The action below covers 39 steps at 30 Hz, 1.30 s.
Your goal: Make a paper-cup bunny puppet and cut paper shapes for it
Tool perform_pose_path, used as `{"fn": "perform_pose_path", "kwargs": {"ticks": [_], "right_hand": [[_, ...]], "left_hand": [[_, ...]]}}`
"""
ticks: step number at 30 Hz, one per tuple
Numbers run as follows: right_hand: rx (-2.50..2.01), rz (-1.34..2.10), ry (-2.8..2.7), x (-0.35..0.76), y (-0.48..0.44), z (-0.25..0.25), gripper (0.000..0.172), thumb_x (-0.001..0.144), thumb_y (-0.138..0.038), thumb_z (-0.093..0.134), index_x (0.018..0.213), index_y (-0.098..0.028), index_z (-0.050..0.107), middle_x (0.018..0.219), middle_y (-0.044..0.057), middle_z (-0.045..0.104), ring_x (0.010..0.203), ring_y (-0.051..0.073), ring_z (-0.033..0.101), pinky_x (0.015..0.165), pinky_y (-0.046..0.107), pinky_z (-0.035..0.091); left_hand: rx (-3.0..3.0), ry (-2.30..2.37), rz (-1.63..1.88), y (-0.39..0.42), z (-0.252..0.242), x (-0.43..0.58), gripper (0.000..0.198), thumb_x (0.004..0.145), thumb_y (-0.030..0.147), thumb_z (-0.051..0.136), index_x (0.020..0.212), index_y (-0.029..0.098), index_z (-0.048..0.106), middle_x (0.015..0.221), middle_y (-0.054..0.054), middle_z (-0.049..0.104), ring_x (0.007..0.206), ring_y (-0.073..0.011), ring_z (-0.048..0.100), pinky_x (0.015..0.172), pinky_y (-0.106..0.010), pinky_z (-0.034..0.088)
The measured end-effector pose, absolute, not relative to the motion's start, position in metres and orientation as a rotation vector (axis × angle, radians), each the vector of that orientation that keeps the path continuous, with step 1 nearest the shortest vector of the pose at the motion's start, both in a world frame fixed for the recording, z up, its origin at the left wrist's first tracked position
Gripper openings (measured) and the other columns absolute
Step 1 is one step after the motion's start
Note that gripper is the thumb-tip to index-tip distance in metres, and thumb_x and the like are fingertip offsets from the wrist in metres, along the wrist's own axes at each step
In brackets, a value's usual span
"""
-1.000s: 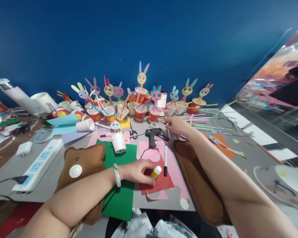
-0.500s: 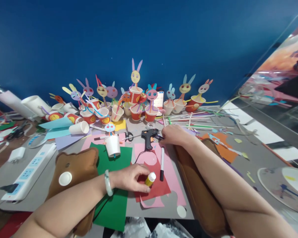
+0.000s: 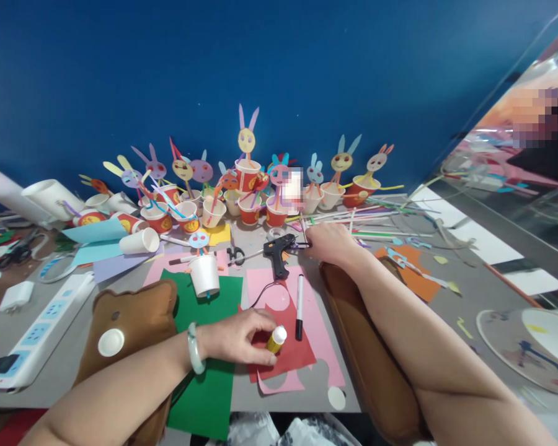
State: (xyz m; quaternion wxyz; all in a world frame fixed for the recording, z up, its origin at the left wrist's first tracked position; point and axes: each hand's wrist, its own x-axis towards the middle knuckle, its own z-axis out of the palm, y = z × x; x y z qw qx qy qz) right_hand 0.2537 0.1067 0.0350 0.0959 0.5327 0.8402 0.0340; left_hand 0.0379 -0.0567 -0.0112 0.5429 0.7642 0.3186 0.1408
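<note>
My left hand (image 3: pixel 237 337) is closed around a glue stick (image 3: pixel 277 338), yellow with a white top, standing over red paper (image 3: pixel 292 354). My right hand (image 3: pixel 332 243) reaches to the right of a black hot glue gun (image 3: pixel 279 253). Its fingers are curled down at a small dark item, and what they hold is hidden. Between the hands, a white marker with a black cap (image 3: pixel 300 308) lies on cut pink paper (image 3: pixel 323 334). A white paper cup with a blue rabbit head (image 3: pixel 204 275) stands tilted on green paper (image 3: pixel 209 378).
Paper-cup rabbits (image 3: pixel 248 176) line the blue wall. Loose straws (image 3: pixel 381 220) lie at the back right. A power strip (image 3: pixel 41 331) and a brown bear-shaped cushion (image 3: pixel 134 310) are at left. Another brown cushion (image 3: pixel 365 334) lies under my right arm; a round lid (image 3: pixel 530 347) is at far right.
The view has shifted a little. My right hand has moved slightly back and to the right, away from the glue gun. My left hand stays around the glue stick.
</note>
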Motion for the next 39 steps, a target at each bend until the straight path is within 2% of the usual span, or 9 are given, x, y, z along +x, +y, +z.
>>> {"fn": "perform_pose_path", "kwargs": {"ticks": [11,16,19,22,24,28,31,34,39], "right_hand": [[1.41,0.046,2.406,0.27,0.109,0.044,0.025,0.069,-0.026,0.066,0.089,-0.015,0.077,0.088,0.016,0.075,0.087,0.03,0.07,0.068,0.031,0.046],[1.47,-0.159,2.44,0.276,0.121,0.041,0.029,0.075,-0.045,0.065,0.083,-0.02,0.077,0.085,0.01,0.075,0.083,0.028,0.069,0.064,0.03,0.042],[1.702,-0.055,2.489,0.28,0.134,0.027,0.032,0.085,-0.035,0.053,0.103,-0.021,0.075,0.101,0.011,0.074,0.095,0.028,0.067,0.07,0.031,0.044],[1.666,-0.043,2.596,0.283,0.144,0.009,0.05,0.088,-0.022,0.047,0.136,-0.026,0.06,0.116,0.011,0.07,0.102,0.026,0.066,0.079,0.03,0.044],[1.615,-0.071,2.585,0.284,0.147,0.0,0.053,0.089,-0.021,0.046,0.141,-0.029,0.055,0.116,0.012,0.069,0.099,0.025,0.066,0.08,0.03,0.044],[1.72,-0.001,2.483,0.282,0.146,0.001,0.036,0.091,-0.028,0.047,0.117,-0.023,0.072,0.112,0.015,0.068,0.101,0.026,0.065,0.081,0.03,0.045],[1.843,0.065,2.418,0.281,0.143,0.01,0.033,0.09,-0.029,0.048,0.105,-0.016,0.074,0.111,0.018,0.068,0.104,0.029,0.065,0.081,0.034,0.045],[1.894,0.04,2.359,0.284,0.142,0.015,0.029,0.085,-0.035,0.055,0.1,-0.018,0.074,0.105,0.016,0.072,0.1,0.03,0.066,0.077,0.034,0.046],[1.842,-0.032,2.344,0.296,0.144,0.014,0.049,0.064,-0.05,0.075,0.104,-0.022,0.07,0.108,0.011,0.072,0.101,0.031,0.065,0.078,0.034,0.047]], "left_hand": [[1.825,0.749,0.356,-0.056,-0.016,0.038,0.023,0.077,0.024,0.072,0.071,0.015,0.051,0.07,0.003,0.048,0.068,-0.0095,0.043,0.069,-0.023,0.035],[1.821,0.743,0.359,-0.056,-0.016,0.038,0.023,0.077,0.024,0.073,0.072,0.015,0.052,0.07,0.003,0.048,0.068,-0.0096,0.043,0.069,-0.024,0.035],[1.798,0.742,0.357,-0.057,-0.017,0.036,0.022,0.077,0.026,0.072,0.073,0.015,0.053,0.071,0.003,0.048,0.068,-0.0095,0.043,0.068,-0.023,0.034],[1.788,0.744,0.354,-0.058,-0.018,0.035,0.022,0.078,0.026,0.072,0.074,0.015,0.053,0.071,0.004,0.048,0.068,-0.0092,0.043,0.066,-0.023,0.034],[1.781,0.744,0.351,-0.058,-0.018,0.035,0.022,0.078,0.027,0.071,0.074,0.015,0.053,0.071,0.004,0.047,0.068,-0.0091,0.042,0.066,-0.023,0.034],[1.769,0.755,0.349,-0.059,-0.017,0.037,0.023,0.078,0.024,0.071,0.073,0.015,0.051,0.071,0.004,0.048,0.068,-0.0093,0.043,0.067,-0.023,0.034],[1.762,0.752,0.345,-0.059,-0.016,0.037,0.023,0.078,0.024,0.07,0.073,0.015,0.05,0.071,0.004,0.048,0.068,-0.0092,0.042,0.066,-0.023,0.033],[1.768,0.749,0.345,-0.059,-0.016,0.037,0.024,0.078,0.025,0.071,0.072,0.016,0.05,0.071,0.004,0.048,0.068,-0.0093,0.042,0.066,-0.023,0.033],[1.79,0.751,0.356,-0.058,-0.016,0.038,0.024,0.077,0.024,0.071,0.071,0.016,0.049,0.07,0.004,0.047,0.068,-0.0093,0.041,0.066,-0.023,0.032]]}}
